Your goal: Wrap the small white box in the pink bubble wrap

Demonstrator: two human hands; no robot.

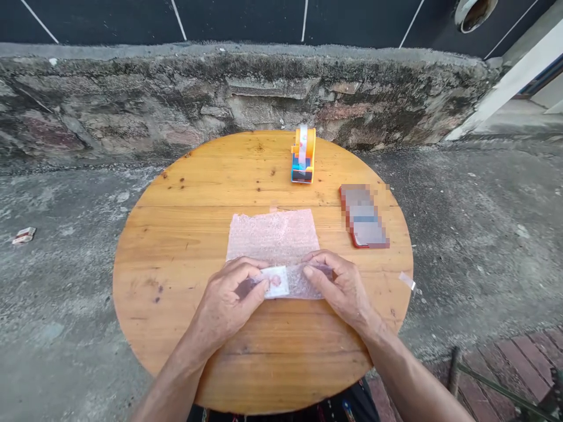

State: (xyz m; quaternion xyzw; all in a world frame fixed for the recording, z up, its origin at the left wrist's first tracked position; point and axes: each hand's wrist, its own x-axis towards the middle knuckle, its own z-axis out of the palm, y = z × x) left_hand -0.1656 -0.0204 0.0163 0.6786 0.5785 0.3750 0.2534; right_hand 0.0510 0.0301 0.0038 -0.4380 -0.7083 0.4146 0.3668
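Observation:
A pinkish sheet of bubble wrap (273,237) lies on the round wooden table in front of me, its near edge folded over. Near that fold is a small white packet (278,281) with a reddish mark on it. My left hand (237,287) pinches the left end of the fold at the packet, thumb and fingers closed. On the other side, my right hand (336,281) grips the right part of the folded bubble wrap between thumb and fingers. The undersides of both hands are hidden.
An orange and blue tape dispenser (303,155) stands at the table's far side. A red-edged phone (364,217), partly blurred out, lies to the right. A strip of clear tape (407,281) sticks to the right edge of the wooden table (162,258). Behind runs a stone wall (176,111).

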